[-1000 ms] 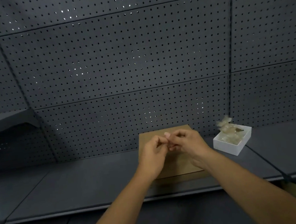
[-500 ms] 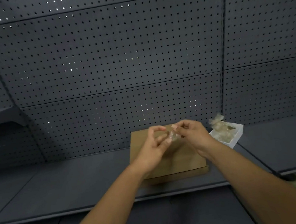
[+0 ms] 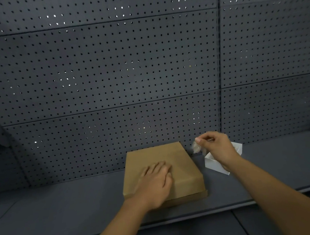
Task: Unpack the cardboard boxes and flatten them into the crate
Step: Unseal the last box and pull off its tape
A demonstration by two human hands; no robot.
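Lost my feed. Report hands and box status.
Left hand flat on the closed box. Right hand pinches a tape scrap over the white tray. Nothing in the way.

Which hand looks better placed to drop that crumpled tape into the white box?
Probably the right hand: it pinches the crumpled tape just above the white box. The left hand lies flat on the cardboard box.

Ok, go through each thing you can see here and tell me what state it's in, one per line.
Cardboard box: closed, flat on the shelf.
Left hand: fingers straight, resting on the box lid.
Right hand: pinching a crumpled clear scrap above the white tray.
White tray: open-topped, partly hidden behind the right hand.
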